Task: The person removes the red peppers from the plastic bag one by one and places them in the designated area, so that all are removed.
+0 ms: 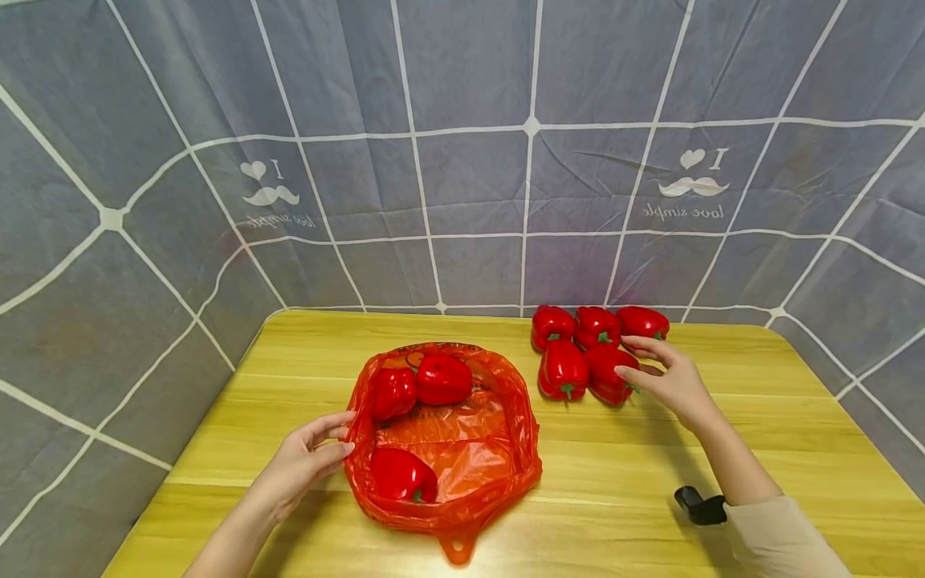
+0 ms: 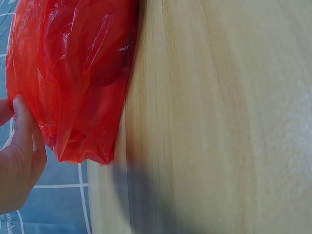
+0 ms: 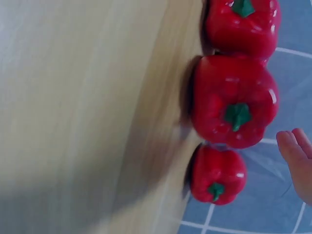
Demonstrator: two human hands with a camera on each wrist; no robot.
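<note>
The left grip (image 1: 307,459) pinches the rim of the red plastic bag (image 1: 526,466), apparently keeping its mouth wide above 3 bell peppers (image 1: 444,379); the right grip (image 1: 668,381), fingers parted, reaches the front-right bell pepper (image 1: 605,377) of 5 on the worktop (image 1: 614,482).

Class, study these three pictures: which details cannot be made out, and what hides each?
Head: printing inside the red bag, too small to read and partly covered by peppers.
Left wrist: the bag's contents, only darker patches behind its plastic.
Left wrist: part of the left hand, cut off by the left edge.
Right wrist: part of the right hand, cut off by the right edge, and of the topmost pepper, by the top edge.
</note>
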